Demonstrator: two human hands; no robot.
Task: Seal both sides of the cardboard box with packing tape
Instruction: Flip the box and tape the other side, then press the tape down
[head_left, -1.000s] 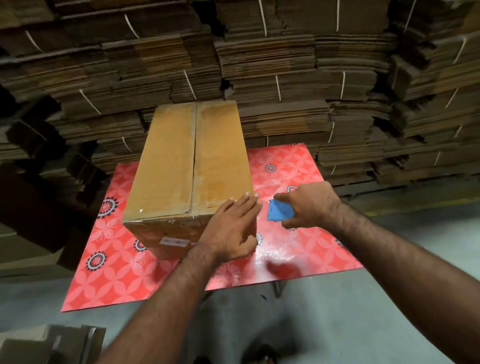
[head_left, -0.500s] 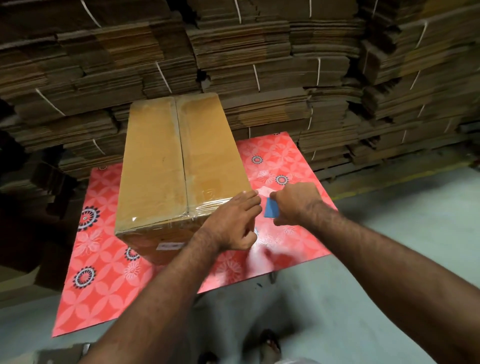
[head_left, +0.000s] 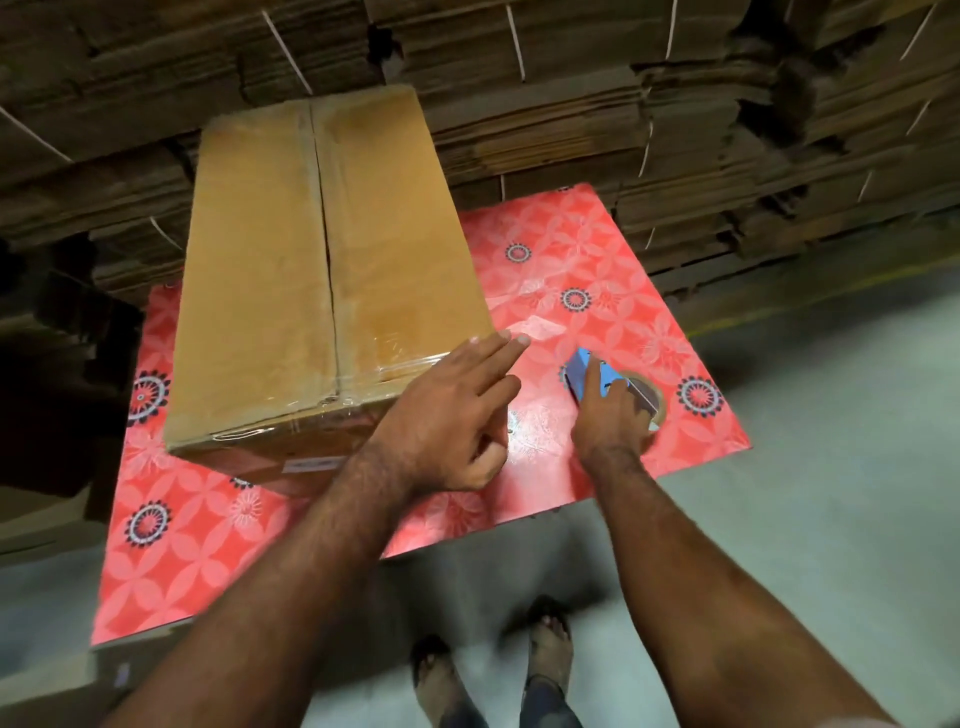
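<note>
Across the middle of the frame lies a glossy red table (head_left: 597, 270) printed with pale petal shapes and dark round medallions. On its left half sits a long rectangular cardboard box (head_left: 311, 249), smooth tan on top, its two flaps meeting in a straight seam that runs away from the viewer toward the upper centre. Clear, shiny packing tape (head_left: 384, 358) crinkles across the near end of the lid and wraps over the near edge, catching the light; a small white label (head_left: 310, 464) shows on the shadowed near face. At the box's near right corner the left hand (head_left: 447, 415) is spread, fingers straight and relaxed, fingertips reaching past the corner toward the table; whether it presses the cardboard cannot be told. Just right of it, on the table, the right hand (head_left: 613, 415) curls around a blue tape dispenser (head_left: 587, 376) carrying a brownish roll (head_left: 652, 402). Filling the upper part of the frame are ribbed stacks of flattened corrugated cardboard (head_left: 571, 78), bound with thin white straps. Below, a pale grey-green floor (head_left: 831, 467) and two feet in sandals (head_left: 548, 644) at lower centre.
</note>
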